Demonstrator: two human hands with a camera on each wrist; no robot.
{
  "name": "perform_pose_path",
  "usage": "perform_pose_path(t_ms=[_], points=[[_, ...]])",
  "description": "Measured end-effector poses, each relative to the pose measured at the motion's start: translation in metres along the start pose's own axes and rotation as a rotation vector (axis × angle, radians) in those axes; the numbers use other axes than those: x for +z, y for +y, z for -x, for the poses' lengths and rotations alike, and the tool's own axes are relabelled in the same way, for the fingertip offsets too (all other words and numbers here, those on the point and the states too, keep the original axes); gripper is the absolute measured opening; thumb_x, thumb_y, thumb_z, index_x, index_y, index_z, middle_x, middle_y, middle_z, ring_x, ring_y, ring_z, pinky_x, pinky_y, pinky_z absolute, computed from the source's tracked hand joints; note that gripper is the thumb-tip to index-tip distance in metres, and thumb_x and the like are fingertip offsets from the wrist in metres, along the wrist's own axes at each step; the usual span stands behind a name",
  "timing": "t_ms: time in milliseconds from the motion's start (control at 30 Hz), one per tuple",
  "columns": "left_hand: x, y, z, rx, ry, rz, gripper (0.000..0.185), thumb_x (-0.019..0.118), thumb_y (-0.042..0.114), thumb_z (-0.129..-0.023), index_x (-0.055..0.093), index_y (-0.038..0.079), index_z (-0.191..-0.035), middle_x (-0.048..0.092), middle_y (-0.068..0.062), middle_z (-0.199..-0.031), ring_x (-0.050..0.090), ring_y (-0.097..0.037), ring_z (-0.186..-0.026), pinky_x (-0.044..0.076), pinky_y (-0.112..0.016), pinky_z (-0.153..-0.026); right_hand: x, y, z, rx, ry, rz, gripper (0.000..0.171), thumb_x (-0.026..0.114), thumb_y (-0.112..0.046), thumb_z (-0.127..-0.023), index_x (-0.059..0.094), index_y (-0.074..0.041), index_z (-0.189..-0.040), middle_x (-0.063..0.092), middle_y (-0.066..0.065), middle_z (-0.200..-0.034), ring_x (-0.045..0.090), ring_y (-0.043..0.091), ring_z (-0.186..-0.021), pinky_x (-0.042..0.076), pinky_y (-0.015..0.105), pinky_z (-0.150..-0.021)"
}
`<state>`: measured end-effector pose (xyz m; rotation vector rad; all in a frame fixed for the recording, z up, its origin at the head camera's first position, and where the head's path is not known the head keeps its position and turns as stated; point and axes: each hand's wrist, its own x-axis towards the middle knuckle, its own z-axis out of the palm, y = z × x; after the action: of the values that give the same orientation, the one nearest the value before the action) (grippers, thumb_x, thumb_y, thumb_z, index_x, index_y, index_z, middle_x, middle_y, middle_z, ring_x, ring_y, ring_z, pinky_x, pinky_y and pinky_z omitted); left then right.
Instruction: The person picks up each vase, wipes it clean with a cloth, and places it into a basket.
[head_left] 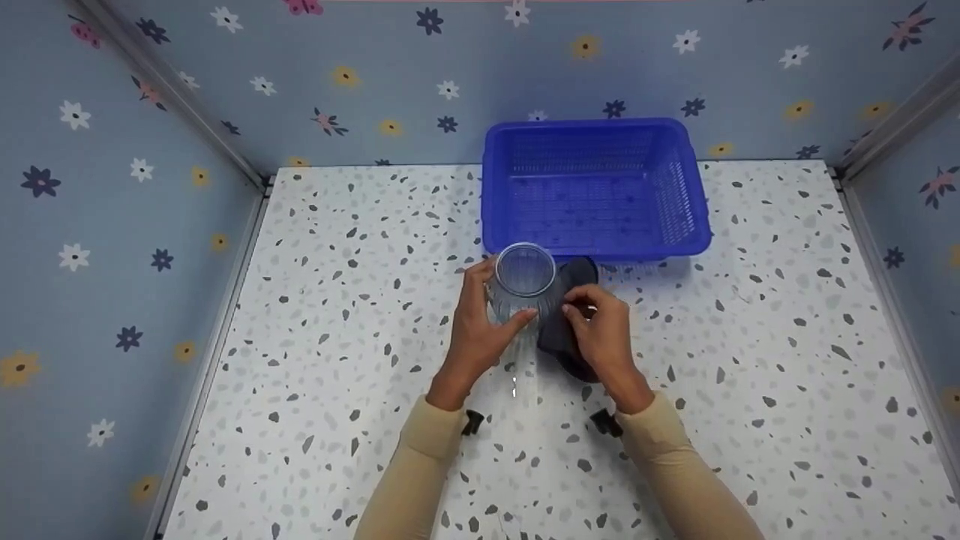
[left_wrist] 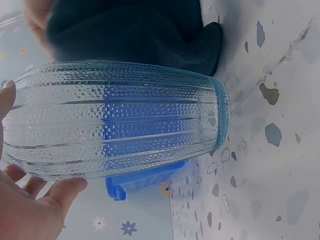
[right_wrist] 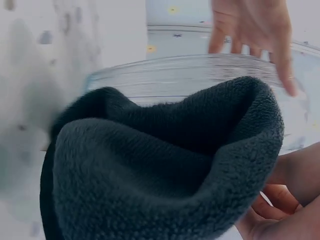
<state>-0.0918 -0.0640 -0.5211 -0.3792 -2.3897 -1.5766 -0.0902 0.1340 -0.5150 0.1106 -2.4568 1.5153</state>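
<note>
A clear ribbed glass vase (head_left: 516, 301) with a dotted texture stands upright in front of the basket, its round mouth facing the head camera. My left hand (head_left: 480, 326) grips it near the top, thumb on the near side and fingers round the far left side. In the left wrist view, the foot of the vase (left_wrist: 150, 117) is right at the tabletop. Beside the vase hangs a dark grey, fuzzy cloth (head_left: 556, 330), pinched at its upper edge between thumb and fingers of my right hand (head_left: 609, 334). The cloth (right_wrist: 145, 175) droops in folds and overlaps the vase in the right wrist view.
A blue plastic basket (head_left: 596, 253) with perforated walls sits at the back of the speckled white table (head_left: 360, 300), just beyond the vase. Flower-patterned blue panels (head_left: 420, 82) enclose the back and both sides.
</note>
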Motion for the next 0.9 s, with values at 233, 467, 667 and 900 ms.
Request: perform_pose_path(t_ms=[233,467,667,900], points=[[0.0,-0.001,0.0,-0.005,0.009,0.014,0.074,0.09,0.03,-0.087,0.047,0.004,-0.141,0.047,-0.015,-0.156,0.044,-0.028,-0.149,0.047,-0.049,-0.112,0.015,0.023,0.002,0.059,-0.082,0.103,0.01,0.075,0.013,-0.089,0.073,0.004,-0.093,0.074,0.02,-0.091,0.072,0.033,-0.083,0.057,0.043,-0.075],[0.001,0.0,0.0,-0.025,0.003,0.011,0.076,0.09,0.031,-0.087,0.046,0.004,-0.143,0.046,-0.014,-0.157,0.044,-0.028,-0.149,0.049,-0.048,-0.108,0.019,0.029,0.002,0.104,-0.108,0.118,0.009,0.075,0.013,-0.089,0.073,0.005,-0.093,0.074,0.02,-0.09,0.072,0.033,-0.084,0.057,0.044,-0.076],[0.001,0.0,0.0,-0.034,-0.005,0.009,0.076,0.089,0.033,-0.087,0.045,0.004,-0.143,0.046,-0.013,-0.158,0.043,-0.027,-0.149,0.047,-0.047,-0.111,0.016,0.026,0.003,0.114,-0.092,0.096,0.008,0.075,0.012,-0.09,0.074,0.004,-0.092,0.075,0.019,-0.09,0.072,0.032,-0.084,0.057,0.041,-0.076],[0.002,-0.001,0.0,0.008,0.007,-0.004,0.075,0.089,0.031,-0.087,0.045,0.004,-0.142,0.047,-0.014,-0.157,0.043,-0.027,-0.149,0.043,-0.047,-0.116,0.0,0.001,-0.001,0.082,-0.044,0.015,0.008,0.075,0.011,-0.091,0.074,0.004,-0.094,0.075,0.018,-0.095,0.073,0.032,-0.09,0.058,0.041,-0.081]])
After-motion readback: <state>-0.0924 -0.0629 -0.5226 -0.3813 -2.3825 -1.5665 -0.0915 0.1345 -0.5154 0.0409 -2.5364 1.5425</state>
